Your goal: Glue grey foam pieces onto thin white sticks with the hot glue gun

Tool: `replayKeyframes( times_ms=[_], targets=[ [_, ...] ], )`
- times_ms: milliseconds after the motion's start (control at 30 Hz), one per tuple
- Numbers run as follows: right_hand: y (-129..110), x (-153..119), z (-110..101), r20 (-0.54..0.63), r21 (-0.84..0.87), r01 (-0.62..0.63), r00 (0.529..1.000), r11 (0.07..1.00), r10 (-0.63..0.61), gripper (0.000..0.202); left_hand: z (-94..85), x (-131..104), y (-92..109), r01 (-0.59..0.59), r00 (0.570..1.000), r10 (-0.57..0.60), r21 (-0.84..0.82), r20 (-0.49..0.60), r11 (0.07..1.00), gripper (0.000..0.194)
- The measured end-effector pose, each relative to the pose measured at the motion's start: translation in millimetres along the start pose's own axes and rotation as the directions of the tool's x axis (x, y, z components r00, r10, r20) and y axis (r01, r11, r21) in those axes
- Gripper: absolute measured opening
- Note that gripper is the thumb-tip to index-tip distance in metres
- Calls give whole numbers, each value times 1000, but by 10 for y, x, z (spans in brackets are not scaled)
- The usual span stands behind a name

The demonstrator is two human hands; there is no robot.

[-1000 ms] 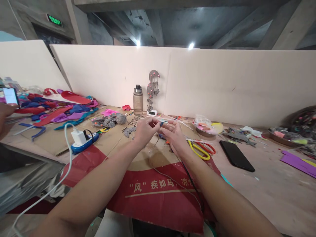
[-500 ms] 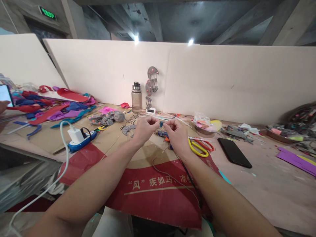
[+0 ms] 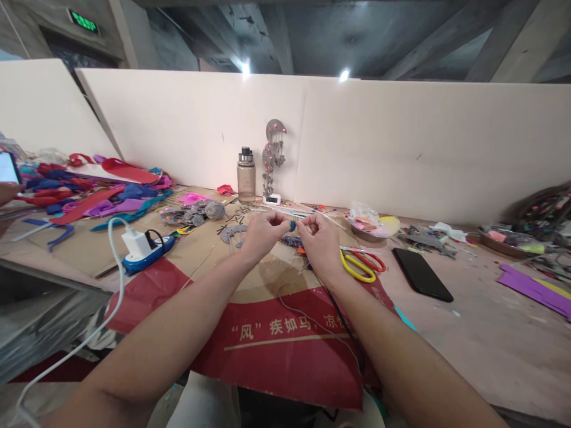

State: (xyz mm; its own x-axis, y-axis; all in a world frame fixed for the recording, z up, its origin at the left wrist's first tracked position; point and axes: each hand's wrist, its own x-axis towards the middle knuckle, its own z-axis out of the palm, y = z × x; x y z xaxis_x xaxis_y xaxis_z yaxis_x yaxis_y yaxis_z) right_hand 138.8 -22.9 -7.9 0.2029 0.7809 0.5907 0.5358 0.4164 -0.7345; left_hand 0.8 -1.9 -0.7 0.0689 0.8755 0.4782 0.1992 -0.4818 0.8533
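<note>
Over the cardboard sheet, my left hand and my right hand meet nearly fingertip to fingertip. Both pinch a small teal piece between thumb and forefinger. A dark blue textured bundle lies just beneath the fingers, partly covered. Yellow-handled scissors and a red-handled pair rest right of my right wrist. Grey cut shapes lie to the left of my left hand. A thin grey cord trails over the red part of the cardboard.
A bottle and a small white clock stand by the white partition. A black phone lies at right; a blue power strip and colourful fabric strips are at left. At the far left edge, another person's hand holds a lit phone.
The teal piece between my fingertips looks turned and more rounded. My hands have barely moved, and the view has shifted slightly.
</note>
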Motion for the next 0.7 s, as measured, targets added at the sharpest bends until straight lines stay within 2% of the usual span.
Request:
replayKeyframes(
  times_ms=[233,433,600,700],
  targets=[
    [21,18,-10,2,28,-27,1000,999,27,20,13,9,-20,-5,998,9,-78,58,997,13],
    [14,63,-48,141,79,-118,984,990,106,22,-8,38,-81,13,990,6,-135,142,991,16],
    [93,61,-79,160,118,-164,977,979,144,21,-57,121,-177,107,941,-52,-146,336,984,29],
    [159,57,-93,173,142,-177,973,974,152,21,-68,153,-221,153,933,-84,-175,349,972,35]
  ],
)
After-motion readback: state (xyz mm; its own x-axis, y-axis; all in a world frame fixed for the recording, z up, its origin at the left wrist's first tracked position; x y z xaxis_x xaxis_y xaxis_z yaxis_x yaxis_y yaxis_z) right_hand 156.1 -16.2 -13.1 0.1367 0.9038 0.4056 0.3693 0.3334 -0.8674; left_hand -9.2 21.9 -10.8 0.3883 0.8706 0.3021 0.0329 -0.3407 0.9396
